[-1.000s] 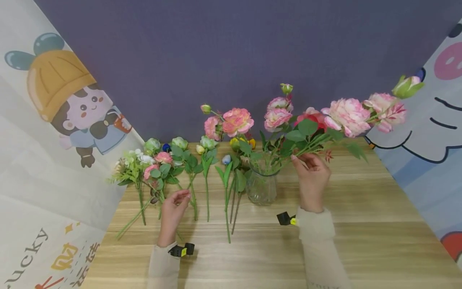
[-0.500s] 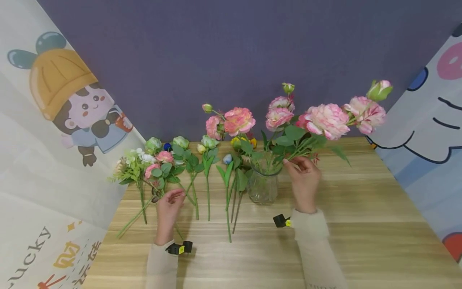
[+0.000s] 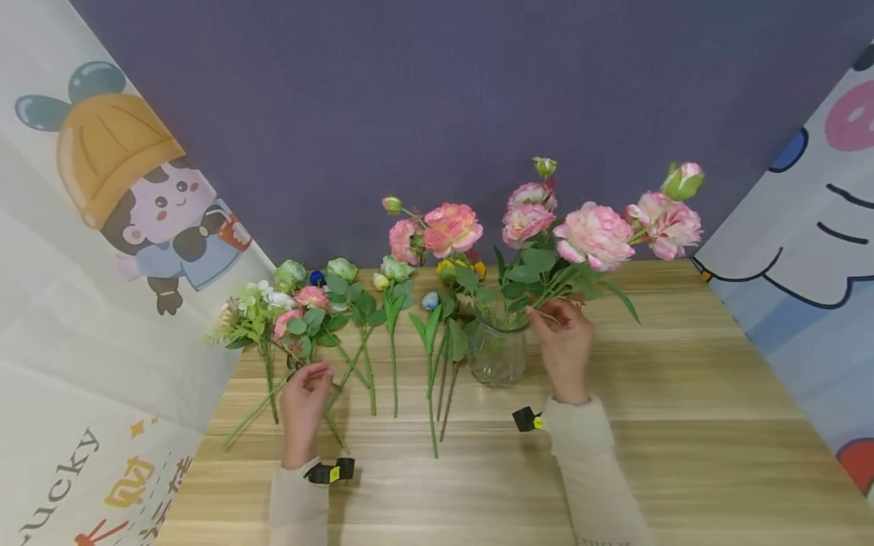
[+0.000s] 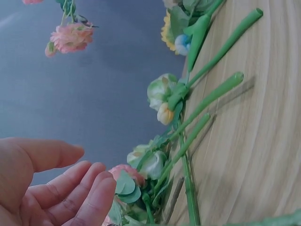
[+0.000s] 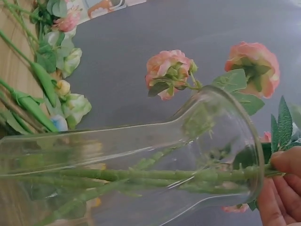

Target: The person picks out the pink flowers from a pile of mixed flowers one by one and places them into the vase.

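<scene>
My right hand pinches the green stem of a pink peony spray at the mouth of a clear glass vase. The blooms lean out to the right. Several stems cross inside the vase, which also bears other pink peonies on the left and at the back. My left hand hovers near the laid-out flowers, with its fingers loosely bent. Nothing sits between those fingers in the left wrist view. Below and beyond it lies a small pink flower spray.
Along the table's back left lie white-green roses, white blossoms, a blue tulip and a pale yellow tulip, stems toward me. The wooden table meets a dark backdrop. Printed curtains flank both sides.
The right hand has moved left toward the vase, and the peony spray has shifted left and inward with it. My left hand has drifted slightly left.
</scene>
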`<state>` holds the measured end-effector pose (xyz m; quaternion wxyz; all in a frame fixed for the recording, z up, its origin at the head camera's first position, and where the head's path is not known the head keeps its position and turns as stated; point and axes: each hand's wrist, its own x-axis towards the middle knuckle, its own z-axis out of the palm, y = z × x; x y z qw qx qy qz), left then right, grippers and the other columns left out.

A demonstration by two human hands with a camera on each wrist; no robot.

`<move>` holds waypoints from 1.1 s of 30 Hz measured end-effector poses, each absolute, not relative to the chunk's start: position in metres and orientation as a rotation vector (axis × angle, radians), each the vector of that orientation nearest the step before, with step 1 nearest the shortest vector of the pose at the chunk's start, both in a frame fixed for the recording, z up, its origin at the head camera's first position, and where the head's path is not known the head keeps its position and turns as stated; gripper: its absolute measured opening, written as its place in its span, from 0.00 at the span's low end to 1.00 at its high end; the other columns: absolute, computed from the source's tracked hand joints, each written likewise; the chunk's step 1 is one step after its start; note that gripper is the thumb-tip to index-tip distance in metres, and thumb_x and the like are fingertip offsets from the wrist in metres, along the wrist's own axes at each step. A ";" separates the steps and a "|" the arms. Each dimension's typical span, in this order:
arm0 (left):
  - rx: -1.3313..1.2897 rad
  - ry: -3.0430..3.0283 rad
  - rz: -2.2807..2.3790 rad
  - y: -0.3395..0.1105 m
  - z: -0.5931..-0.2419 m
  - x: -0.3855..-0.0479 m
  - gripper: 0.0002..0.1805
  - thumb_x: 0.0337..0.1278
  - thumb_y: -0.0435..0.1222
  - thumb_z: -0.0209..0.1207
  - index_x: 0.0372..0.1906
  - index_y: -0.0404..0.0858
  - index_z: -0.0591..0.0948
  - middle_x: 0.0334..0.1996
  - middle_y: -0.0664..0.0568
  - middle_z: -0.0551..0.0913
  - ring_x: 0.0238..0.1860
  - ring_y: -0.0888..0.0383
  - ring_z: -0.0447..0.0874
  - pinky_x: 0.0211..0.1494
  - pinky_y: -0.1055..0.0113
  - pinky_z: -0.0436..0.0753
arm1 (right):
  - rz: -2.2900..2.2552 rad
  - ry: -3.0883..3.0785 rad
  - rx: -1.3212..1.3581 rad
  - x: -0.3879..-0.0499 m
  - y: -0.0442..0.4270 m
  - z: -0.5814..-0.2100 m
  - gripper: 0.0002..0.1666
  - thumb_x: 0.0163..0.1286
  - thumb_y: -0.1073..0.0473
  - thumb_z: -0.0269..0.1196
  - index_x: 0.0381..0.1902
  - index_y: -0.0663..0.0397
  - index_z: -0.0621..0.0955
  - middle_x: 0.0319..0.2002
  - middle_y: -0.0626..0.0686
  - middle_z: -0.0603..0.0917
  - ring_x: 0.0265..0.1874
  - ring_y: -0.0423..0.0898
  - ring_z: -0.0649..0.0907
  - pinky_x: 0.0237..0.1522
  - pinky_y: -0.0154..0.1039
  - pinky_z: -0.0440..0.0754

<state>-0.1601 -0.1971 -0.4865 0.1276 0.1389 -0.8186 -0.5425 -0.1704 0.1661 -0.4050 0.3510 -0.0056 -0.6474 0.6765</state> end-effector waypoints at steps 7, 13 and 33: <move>0.470 -2.427 -1.466 -0.201 -0.488 -0.157 0.13 0.59 0.33 0.60 0.47 0.32 0.80 0.42 0.41 0.83 0.28 0.66 0.76 0.25 0.76 0.75 | 1.682 -1.838 -0.065 -0.160 0.158 -0.392 0.09 0.53 0.80 0.64 0.31 0.83 0.76 0.28 0.60 0.80 0.26 0.31 0.81 0.34 0.23 0.79; 0.472 -2.434 -1.359 -0.205 -0.490 -0.157 0.12 0.57 0.33 0.61 0.44 0.31 0.82 0.40 0.40 0.84 0.27 0.67 0.75 0.26 0.76 0.74 | 1.532 -1.874 -0.042 -0.159 0.156 -0.393 0.06 0.53 0.80 0.64 0.29 0.81 0.77 0.29 0.68 0.80 0.30 0.45 0.81 0.41 0.27 0.79; 0.484 -2.482 -1.305 -0.209 -0.493 -0.156 0.11 0.55 0.31 0.60 0.42 0.28 0.81 0.38 0.36 0.83 0.27 0.62 0.76 0.27 0.75 0.73 | 1.433 -1.936 -0.120 -0.177 0.162 -0.428 0.12 0.52 0.72 0.68 0.33 0.76 0.78 0.35 0.71 0.80 0.39 0.63 0.78 0.49 0.59 0.73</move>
